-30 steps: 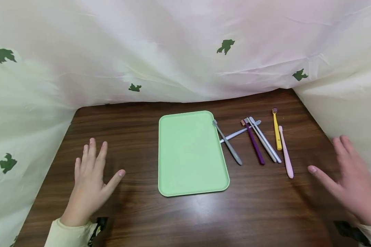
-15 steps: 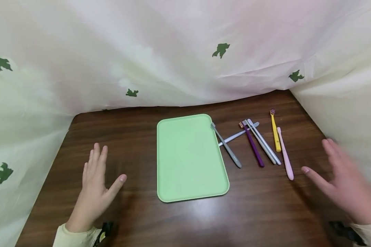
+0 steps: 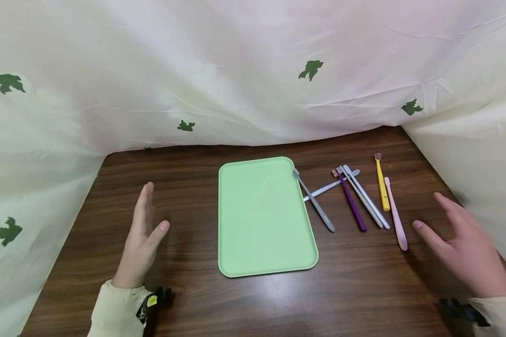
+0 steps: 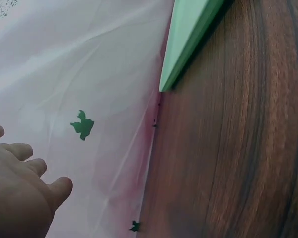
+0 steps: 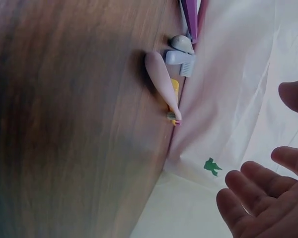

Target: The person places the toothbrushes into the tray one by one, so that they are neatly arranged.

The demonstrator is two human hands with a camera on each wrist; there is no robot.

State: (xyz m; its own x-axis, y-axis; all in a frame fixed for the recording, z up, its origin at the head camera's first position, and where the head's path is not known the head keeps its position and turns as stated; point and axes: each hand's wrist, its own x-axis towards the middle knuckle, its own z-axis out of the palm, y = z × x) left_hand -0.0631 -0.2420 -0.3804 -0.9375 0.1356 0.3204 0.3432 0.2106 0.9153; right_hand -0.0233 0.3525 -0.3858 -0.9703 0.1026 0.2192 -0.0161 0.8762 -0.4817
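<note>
My left hand (image 3: 137,245) hovers left of the green tray (image 3: 265,220), its fingers extended and palm turned inward, holding nothing. Over on the right, my right hand (image 3: 468,250) is held above the table with fingers spread, nearest to the pink toothbrush (image 3: 396,215). Beside that lies a yellow toothbrush (image 3: 382,185). A purple toothbrush (image 3: 353,202) and two silvery toothbrushes lie side by side across a light-blue toothbrush (image 3: 326,188). Another grey toothbrush (image 3: 314,201) crosses it too, its head at the tray's right rim. In the right wrist view the pink toothbrush (image 5: 161,79) partly hides the yellow one.
The brown wooden table (image 3: 270,309) is enclosed at the back and sides by a white cloth (image 3: 236,70) with green bird-like shapes. Dark straps sit at both wrists.
My left hand has moved right and turned edge-on, its fingers drawing together. My right hand has shifted slightly left. The tray and toothbrushes keep their places on the table.
</note>
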